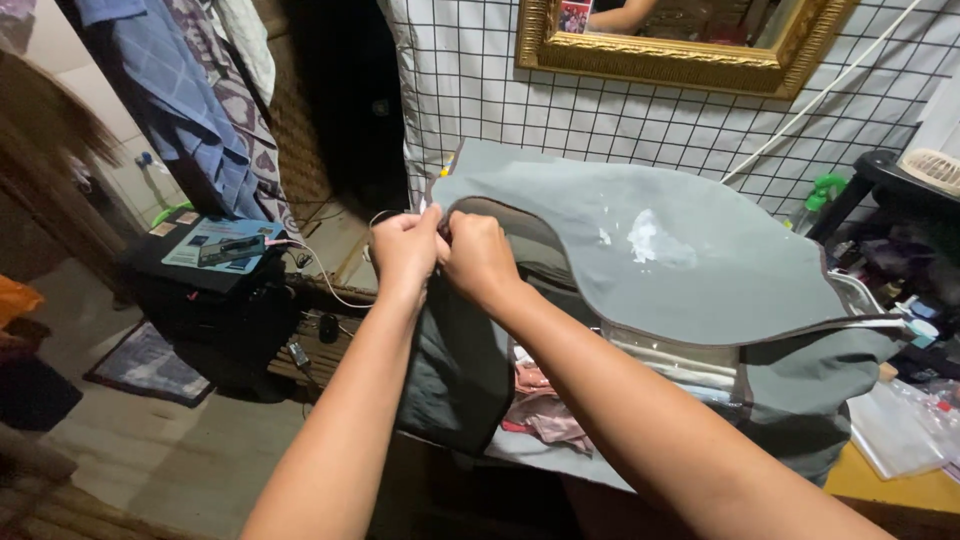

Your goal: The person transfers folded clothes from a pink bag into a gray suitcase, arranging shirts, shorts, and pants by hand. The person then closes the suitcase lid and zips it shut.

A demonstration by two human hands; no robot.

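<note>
A large grey fabric storage bag (680, 270) lies in front of me, its lid flap folded up and back, with white smudges on it. Folded clothes, pink and white (545, 410), show through its open side and a clear panel. My left hand (403, 250) and my right hand (478, 255) meet at the bag's upper left corner, both pinching the brown-trimmed edge there. What sits between the fingertips is hidden; it could be a zipper pull.
A white grid-patterned sheet (560, 110) hangs behind, under a gold-framed mirror (680, 55). Left stands a black case with a phone and cable (225, 250), and hanging blue clothes (170, 90). A black stand (890, 180) and plastic bags (910, 430) are on the right.
</note>
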